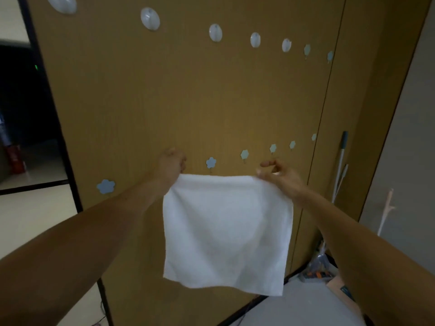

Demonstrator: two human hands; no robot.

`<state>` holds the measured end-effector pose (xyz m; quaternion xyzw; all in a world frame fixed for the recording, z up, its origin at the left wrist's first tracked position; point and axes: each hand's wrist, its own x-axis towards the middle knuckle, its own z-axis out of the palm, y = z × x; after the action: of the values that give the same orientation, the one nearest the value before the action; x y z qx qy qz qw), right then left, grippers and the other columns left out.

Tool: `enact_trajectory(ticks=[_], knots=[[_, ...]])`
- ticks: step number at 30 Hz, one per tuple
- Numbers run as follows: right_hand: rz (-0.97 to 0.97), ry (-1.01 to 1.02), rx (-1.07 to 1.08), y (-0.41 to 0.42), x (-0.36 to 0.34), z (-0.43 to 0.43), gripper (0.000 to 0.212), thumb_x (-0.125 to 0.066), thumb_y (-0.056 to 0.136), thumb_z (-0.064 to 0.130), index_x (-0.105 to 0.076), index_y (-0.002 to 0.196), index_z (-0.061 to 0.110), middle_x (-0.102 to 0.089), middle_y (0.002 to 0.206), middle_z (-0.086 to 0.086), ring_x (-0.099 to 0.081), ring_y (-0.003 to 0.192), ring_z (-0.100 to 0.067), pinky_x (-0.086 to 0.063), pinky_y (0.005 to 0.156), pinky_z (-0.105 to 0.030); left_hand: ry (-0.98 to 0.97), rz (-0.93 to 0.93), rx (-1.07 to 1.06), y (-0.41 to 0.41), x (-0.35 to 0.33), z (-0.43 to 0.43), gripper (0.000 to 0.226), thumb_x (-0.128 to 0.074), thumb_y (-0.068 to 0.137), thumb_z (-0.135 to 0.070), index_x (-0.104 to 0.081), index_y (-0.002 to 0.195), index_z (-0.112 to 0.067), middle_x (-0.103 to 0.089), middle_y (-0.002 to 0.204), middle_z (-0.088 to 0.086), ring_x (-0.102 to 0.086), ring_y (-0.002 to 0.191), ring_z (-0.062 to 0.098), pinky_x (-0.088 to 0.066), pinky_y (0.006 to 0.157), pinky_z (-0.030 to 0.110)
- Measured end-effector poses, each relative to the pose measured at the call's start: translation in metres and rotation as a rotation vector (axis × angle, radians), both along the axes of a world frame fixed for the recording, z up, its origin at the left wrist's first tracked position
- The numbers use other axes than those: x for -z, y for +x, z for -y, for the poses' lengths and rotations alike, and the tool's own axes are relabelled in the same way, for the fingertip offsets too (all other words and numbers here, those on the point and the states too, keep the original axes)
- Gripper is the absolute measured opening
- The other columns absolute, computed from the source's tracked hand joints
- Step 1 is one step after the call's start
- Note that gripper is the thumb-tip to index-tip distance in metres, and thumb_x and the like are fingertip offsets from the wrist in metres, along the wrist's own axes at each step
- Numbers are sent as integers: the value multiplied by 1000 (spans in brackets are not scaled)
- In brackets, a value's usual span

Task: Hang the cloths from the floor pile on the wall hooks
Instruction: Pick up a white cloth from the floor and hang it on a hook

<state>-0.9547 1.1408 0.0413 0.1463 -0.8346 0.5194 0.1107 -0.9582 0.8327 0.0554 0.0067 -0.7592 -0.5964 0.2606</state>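
White cloth (226,227) hung flat in front of the wood panel (141,102), its top edge level from side to side just under the flower hooks (211,163), its lower edge toward the floor. It looked almost square, so its long axis was not clear. Left hand (173,164) pinched the top left corner, right hand (280,177) the top right one; both hands were blurred
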Motion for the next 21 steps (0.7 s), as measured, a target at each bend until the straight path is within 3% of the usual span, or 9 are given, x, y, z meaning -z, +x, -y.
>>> enact_trajectory(ticks=[3,6,9,11,15,17,19,21], knots=[[-15,216,-161,-1,-18,15,51,-86,56,54,-71,102,39,-63,101,24,-59,90,8,-41,71,-11,-489,64,126,19,-16,12,39,-69,53,-66,-59,67,-32,-55,56,-21,-51,54,-3,-39,50,14],[7,113,-179,-13,-25,30,31,-89,58,42,-78,81,26,-74,85,13,-69,76,-1,-50,63,-13,-776,232,292,37,-33,24,52,-73,37,-82,-66,82,-56,-56,73,-24,-55,72,-1,-39,65,16],[-24,16,-162,-19,-33,47,24,-85,67,41,-73,67,20,-70,65,5,-64,56,-8,-48,49,-20,-751,273,359,49,-44,32,39,-79,47,-70,-72,81,-51,-71,86,-19,-66,79,1,-46,65,14],[-53,-45,-161,-23,-35,60,27,-81,72,40,-66,59,22,-62,58,8,-56,50,-7,-41,45,-17,-650,223,310,56,-49,37,22,-80,66,-53,-77,78,-35,-74,79,-13,-68,69,3,-47,59,17],[-138,-148,-226,-27,-40,94,20,-73,84,16,-57,72,11,-66,96,-5,-56,77,-13,-43,62,-23,-415,128,119,63,-54,47,23,-71,83,-42,-74,68,-25,-72,69,-8,-66,60,4,-48,53,14],[-177,-178,-245,-28,-44,114,26,-66,86,8,-47,70,16,-63,86,-8,-52,71,-12,-40,60,-25,-372,137,32,63,-53,47,26,-65,88,-40,-67,71,-19,-68,71,-4,-64,64,12,-49,59,22],[-194,-210,-262,-27,-51,136,23,-63,86,9,-46,75,20,-52,75,2,-45,62,-7,-38,52,-18,-398,112,-103,62,-54,52,28,-56,94,-38,-58,76,-16,-60,74,-1,-57,67,14,-43,63,27],[-177,-243,-340,-28,-59,160,12,-61,89,12,-54,93,20,-56,93,6,-52,78,-6,-41,65,-15,-512,75,-214,63,-57,63,29,-46,98,-39,-53,80,-17,-56,78,-2,-54,70,12,-41,63,26]])
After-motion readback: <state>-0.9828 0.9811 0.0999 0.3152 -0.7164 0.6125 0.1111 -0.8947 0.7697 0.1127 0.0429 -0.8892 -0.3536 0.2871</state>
